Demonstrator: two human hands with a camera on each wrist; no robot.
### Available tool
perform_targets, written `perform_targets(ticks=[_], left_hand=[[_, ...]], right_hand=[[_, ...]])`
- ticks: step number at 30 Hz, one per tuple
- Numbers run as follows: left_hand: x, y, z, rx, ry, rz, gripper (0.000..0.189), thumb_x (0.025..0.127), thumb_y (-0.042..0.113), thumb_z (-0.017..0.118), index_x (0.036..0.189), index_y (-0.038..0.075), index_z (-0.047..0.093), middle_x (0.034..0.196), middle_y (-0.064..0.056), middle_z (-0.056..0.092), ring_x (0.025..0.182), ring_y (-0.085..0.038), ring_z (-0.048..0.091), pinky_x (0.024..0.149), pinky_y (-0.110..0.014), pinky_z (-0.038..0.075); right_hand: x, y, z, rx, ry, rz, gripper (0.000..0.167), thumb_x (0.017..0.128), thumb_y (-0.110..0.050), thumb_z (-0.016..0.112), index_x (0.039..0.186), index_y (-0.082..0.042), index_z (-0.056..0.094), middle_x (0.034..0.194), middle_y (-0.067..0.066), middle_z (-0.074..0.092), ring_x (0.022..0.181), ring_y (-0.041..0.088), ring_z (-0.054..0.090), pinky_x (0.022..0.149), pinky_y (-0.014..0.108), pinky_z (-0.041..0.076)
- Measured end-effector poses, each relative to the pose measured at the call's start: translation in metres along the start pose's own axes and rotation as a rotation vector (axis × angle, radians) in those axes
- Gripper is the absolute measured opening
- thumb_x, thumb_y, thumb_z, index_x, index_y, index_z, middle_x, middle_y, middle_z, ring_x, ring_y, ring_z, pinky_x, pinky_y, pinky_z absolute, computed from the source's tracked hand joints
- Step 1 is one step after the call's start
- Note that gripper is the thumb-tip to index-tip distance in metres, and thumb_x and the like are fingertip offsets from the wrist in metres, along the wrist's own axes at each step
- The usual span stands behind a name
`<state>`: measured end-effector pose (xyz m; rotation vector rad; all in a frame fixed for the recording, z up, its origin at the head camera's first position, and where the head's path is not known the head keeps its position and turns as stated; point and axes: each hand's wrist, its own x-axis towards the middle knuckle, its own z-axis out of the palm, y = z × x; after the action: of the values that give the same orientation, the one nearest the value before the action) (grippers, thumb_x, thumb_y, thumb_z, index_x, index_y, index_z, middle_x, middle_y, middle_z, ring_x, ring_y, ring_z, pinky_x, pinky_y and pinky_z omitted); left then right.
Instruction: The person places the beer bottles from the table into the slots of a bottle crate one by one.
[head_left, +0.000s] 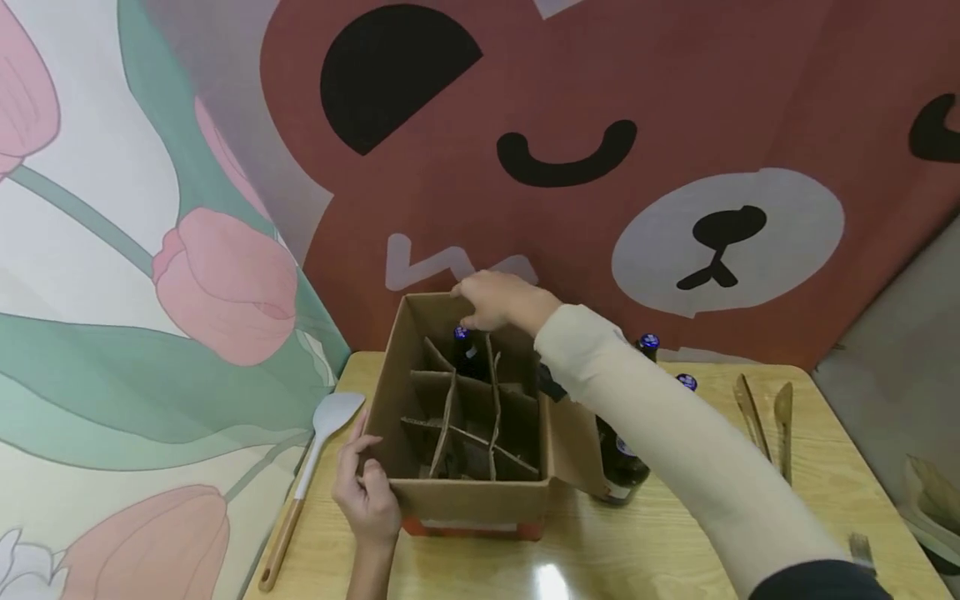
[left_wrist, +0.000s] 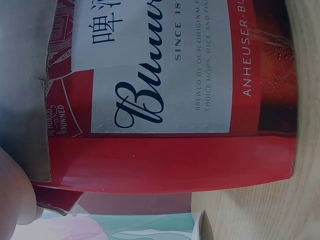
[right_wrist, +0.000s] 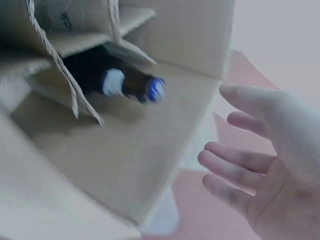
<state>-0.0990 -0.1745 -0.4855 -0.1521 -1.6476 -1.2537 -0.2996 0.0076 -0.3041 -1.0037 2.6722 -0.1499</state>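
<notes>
Brown bear and pink tulip prints cover the wall hangings [head_left: 555,92] behind a light wooden table [head_left: 600,550], where an opened carton [head_left: 474,500] with cardboard dividers [head_left: 452,417] stands. One dark bottle [head_left: 470,360] with a blue cap sits upright in the far row's middle compartment, between the two long dividers. Just above its cap, at the far rim, is the right hand [head_left: 504,302], its fingers loosely parted and holding nothing; the right-wrist view shows the bottle apart from the fingertips. The left hand [head_left: 367,492] grips the carton's near left corner, well apart from that bottle. More bottles [head_left: 626,483] stand right of the carton, partly hidden by the pale sleeve [head_left: 675,450]; a spatula [head_left: 317,442] lies left.
</notes>
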Motion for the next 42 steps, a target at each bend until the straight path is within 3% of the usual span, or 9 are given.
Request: perform_targets(ticks=[5, 9, 11, 16, 23, 30, 34, 38, 42], left_hand=[[0.001, -0.002, -0.001, -0.011, -0.003, 0.001, 0.028, 0.081, -0.011, 0.035, 0.09, -0.015, 0.062, 0.124, -0.029, 0.062, 0.123, -0.034, 0.057, 0.039, -0.015, 0.017], [0.005, -0.004, 0.0, -0.012, 0.013, 0.0, 0.029, 0.08, -0.01, 0.034, 0.089, -0.015, 0.062, 0.123, -0.029, 0.063, 0.122, -0.034, 0.058, 0.043, -0.015, 0.019], [0.007, -0.003, 0.001, -0.014, 0.027, -0.004, 0.03, 0.079, -0.011, 0.034, 0.088, -0.016, 0.061, 0.123, -0.031, 0.062, 0.122, -0.032, 0.058, 0.049, -0.015, 0.027], [0.017, 0.013, 0.005, -0.011, 0.058, -0.022, 0.029, 0.079, -0.013, 0.032, 0.087, -0.02, 0.059, 0.12, -0.035, 0.061, 0.116, -0.033, 0.061, 0.071, -0.022, 0.042], [0.025, 0.031, 0.003, 0.003, 0.049, -0.035, 0.028, 0.078, -0.015, 0.031, 0.086, -0.021, 0.058, 0.119, -0.036, 0.061, 0.115, -0.033, 0.062, 0.072, -0.024, 0.041], [0.016, 0.0, -0.007, -0.017, 0.064, -0.031, 0.03, 0.079, -0.013, 0.031, 0.087, -0.019, 0.06, 0.12, -0.036, 0.06, 0.119, -0.027, 0.06, 0.093, -0.025, 0.045], [0.014, -0.011, -0.01, -0.022, 0.064, -0.032, 0.03, 0.08, -0.011, 0.033, 0.088, -0.017, 0.061, 0.122, -0.032, 0.062, 0.12, -0.029, 0.06, 0.095, -0.026, 0.045], [0.016, -0.008, -0.01, -0.018, 0.055, -0.024, 0.03, 0.081, -0.012, 0.032, 0.088, -0.018, 0.06, 0.122, -0.034, 0.061, 0.12, -0.031, 0.059, 0.095, -0.026, 0.045], [0.022, 0.009, -0.007, -0.02, 0.045, -0.016, 0.028, 0.081, -0.015, 0.031, 0.087, -0.021, 0.058, 0.119, -0.041, 0.057, 0.119, -0.037, 0.058, 0.095, -0.026, 0.044]], right_hand=[[-0.025, 0.016, -0.019, -0.02, 0.065, 0.024, 0.056, 0.097, -0.032, 0.063, 0.148, -0.013, 0.048, 0.146, 0.009, 0.05, 0.133, 0.028, 0.045, 0.103, 0.045, 0.042], [-0.049, 0.04, -0.025, 0.0, 0.111, 0.046, 0.052, 0.096, -0.029, 0.065, 0.144, -0.014, 0.054, 0.138, 0.009, 0.057, 0.121, 0.028, 0.056, 0.092, 0.046, 0.048], [-0.061, 0.053, -0.026, -0.005, 0.129, 0.062, 0.049, 0.095, -0.029, 0.066, 0.141, -0.014, 0.057, 0.135, 0.009, 0.06, 0.115, 0.029, 0.059, 0.085, 0.046, 0.05], [-0.083, 0.089, -0.02, -0.039, 0.144, 0.132, 0.05, 0.091, -0.028, 0.07, 0.135, -0.008, 0.062, 0.137, 0.013, 0.059, 0.12, 0.034, 0.057, 0.09, 0.052, 0.049], [-0.107, 0.134, 0.003, -0.048, 0.142, 0.234, 0.048, 0.088, -0.027, 0.075, 0.128, -0.001, 0.065, 0.127, 0.018, 0.064, 0.108, 0.036, 0.062, 0.09, 0.052, 0.049], [-0.115, 0.145, 0.027, 0.0, 0.098, 0.258, 0.048, 0.09, -0.029, 0.073, 0.129, -0.003, 0.064, 0.127, 0.019, 0.063, 0.11, 0.037, 0.06, 0.087, 0.052, 0.05], [-0.114, 0.149, 0.043, -0.036, 0.086, 0.259, 0.045, 0.091, -0.031, 0.071, 0.126, -0.004, 0.067, 0.121, 0.018, 0.066, 0.106, 0.037, 0.063, 0.084, 0.053, 0.051], [-0.113, 0.154, 0.059, -0.034, 0.074, 0.236, 0.031, 0.091, -0.027, 0.07, 0.113, -0.006, 0.073, 0.103, 0.01, 0.072, 0.088, 0.028, 0.068, 0.077, 0.049, 0.054], [-0.111, 0.16, 0.071, 0.02, 0.071, 0.223, 0.02, 0.092, -0.022, 0.069, 0.103, -0.008, 0.076, 0.091, 0.002, 0.072, 0.074, 0.018, 0.066, 0.07, 0.043, 0.054]])
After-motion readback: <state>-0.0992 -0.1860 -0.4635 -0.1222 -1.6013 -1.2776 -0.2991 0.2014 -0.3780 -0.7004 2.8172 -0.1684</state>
